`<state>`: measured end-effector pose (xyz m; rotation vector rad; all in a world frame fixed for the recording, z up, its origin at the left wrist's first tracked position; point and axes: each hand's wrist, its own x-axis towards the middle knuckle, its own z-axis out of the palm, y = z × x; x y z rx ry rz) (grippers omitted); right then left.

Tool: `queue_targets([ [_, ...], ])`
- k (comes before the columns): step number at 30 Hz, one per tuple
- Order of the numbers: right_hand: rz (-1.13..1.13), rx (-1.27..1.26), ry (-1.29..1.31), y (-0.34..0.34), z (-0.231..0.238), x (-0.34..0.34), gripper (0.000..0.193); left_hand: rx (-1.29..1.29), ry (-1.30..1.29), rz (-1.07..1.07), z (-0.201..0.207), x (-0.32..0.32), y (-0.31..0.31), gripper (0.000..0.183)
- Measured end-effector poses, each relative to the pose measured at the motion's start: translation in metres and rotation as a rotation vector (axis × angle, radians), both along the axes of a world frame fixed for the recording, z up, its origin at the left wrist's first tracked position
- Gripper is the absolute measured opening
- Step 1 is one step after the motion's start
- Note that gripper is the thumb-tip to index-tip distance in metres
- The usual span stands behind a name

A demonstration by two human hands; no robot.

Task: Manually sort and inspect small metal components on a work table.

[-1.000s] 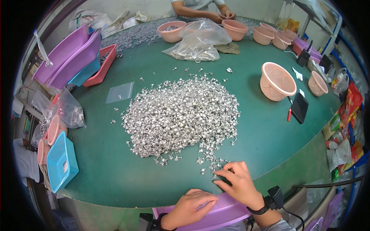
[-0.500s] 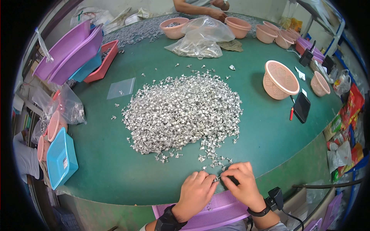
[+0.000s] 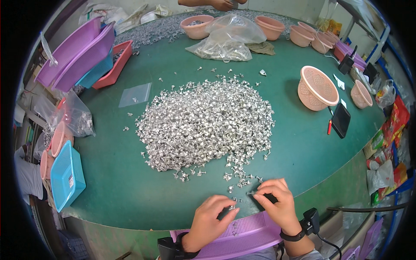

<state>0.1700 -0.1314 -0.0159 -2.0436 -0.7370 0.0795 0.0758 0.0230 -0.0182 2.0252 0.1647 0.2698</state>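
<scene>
- Green desk [image 3: 130, 190] carries everything.
- Left hand [image 3: 211, 219] curls at the near edge, fingertips pinching a small silver metal part [image 3: 234, 202].
- Right hand [image 3: 277, 203] pinches another beside a dark tool [image 3: 271, 198].
- Purple tray [image 3: 242, 236] sits beneath both wrists.
- Big heap of silver parts [image 3: 206, 121] lies just beyond.

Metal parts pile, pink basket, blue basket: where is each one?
Metal parts pile [image 3: 206, 123]: head view, middle of the heap.
Pink basket [image 3: 317, 88]: head view, inner mesh wall.
Blue basket [image 3: 67, 175]: head view, mesh floor.
</scene>
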Motion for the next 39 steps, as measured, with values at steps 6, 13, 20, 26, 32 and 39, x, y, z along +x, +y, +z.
queue_targets([
  [6, -0.040, 0.052, 0.047, -0.002, 0.004, -0.003, 0.010, -0.542, 0.286, -0.017, 0.000, -0.003, -0.002, 0.019],
  [13, 0.180, 0.102, 0.347, 0.002, 0.015, -0.018, 0.015, -0.575, 0.138, -0.028, -0.003, -0.007, -0.003, 0.021],
  [20, -0.082, -0.207, -0.105, 0.007, 0.001, -0.009, 0.017, -0.483, 0.173, -0.072, -0.001, -0.007, -0.004, 0.019],
  [26, -0.049, -0.194, -0.119, 0.004, -0.002, -0.010, 0.011, -0.686, 0.189, -0.049, -0.004, -0.008, -0.006, 0.020],
  [32, -0.043, -0.080, -0.065, 0.004, 0.009, -0.012, 0.012, -0.816, 0.199, -0.063, -0.001, -0.009, -0.006, 0.024],
  [39, 0.212, 0.099, 0.196, 0.007, 0.023, -0.019, 0.016, -0.913, 0.154, -0.106, 0.002, -0.010, -0.004, 0.031],
])
